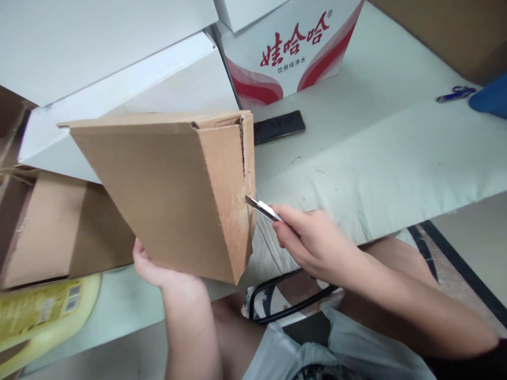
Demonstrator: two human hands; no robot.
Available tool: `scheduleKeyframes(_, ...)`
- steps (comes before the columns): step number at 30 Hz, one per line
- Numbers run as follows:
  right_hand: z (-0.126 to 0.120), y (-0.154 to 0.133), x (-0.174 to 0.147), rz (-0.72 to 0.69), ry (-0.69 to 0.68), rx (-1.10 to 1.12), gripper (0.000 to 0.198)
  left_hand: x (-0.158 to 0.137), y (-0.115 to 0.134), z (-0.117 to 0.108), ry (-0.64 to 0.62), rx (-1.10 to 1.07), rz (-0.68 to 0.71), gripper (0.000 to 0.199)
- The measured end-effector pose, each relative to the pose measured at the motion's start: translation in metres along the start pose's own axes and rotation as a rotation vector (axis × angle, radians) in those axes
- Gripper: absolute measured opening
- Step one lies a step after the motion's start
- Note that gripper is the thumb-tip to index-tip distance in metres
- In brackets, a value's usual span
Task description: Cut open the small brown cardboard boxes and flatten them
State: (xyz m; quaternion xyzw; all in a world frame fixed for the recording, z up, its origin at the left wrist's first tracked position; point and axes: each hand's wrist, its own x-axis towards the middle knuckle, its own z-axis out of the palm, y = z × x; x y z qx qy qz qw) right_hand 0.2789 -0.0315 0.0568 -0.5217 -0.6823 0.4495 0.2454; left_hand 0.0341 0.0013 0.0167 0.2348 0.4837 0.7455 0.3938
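Note:
A brown cardboard box (154, 184) is held tilted over the near edge of the table, its narrow side turned to the right. My left hand (158, 269) supports it from below at the lower left; most of its fingers are hidden behind the cardboard. In my right hand (304, 232), closed around the handle, is a utility knife (265, 209) with its blade out. The blade tip meets the narrow side near the long seam, where the surface looks scuffed and torn. At the top of that side, the flap edges stand slightly apart.
Behind the box lies a black phone (280, 126) on the pale tablecloth (380, 153). A white carton with red lettering (293, 58) stands at the back. An open cardboard box (51, 221) and a yellow-labelled jug (51, 311) are at left, purple-handled scissors (455, 94) at right.

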Motion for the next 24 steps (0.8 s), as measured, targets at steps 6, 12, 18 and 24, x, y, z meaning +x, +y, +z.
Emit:
scheduleKeyframes(6, 0.006, 0.0, -0.002, -0.002, -0.041, 0.077, 0.021, 0.0, -0.004, -0.006, -0.017, -0.012, -0.038, 0.021)
scheduleKeyframes(12, 0.016, -0.001, -0.001, 0.038, -0.02, 0.049, 0.013, -0.004, -0.004, -0.002, 0.015, -0.029, -0.021, 0.022)
scheduleKeyframes(18, 0.03, -0.003, 0.001, 0.106, -0.101, 0.005, 0.014, -0.004, -0.002, -0.003, 0.043, -0.038, -0.037, 0.025)
scheduleKeyframes(24, 0.048, -0.006, 0.0, 0.106, -0.176, -0.078, 0.009, -0.013, -0.001, 0.008, -0.02, -0.111, -0.083, 0.032)
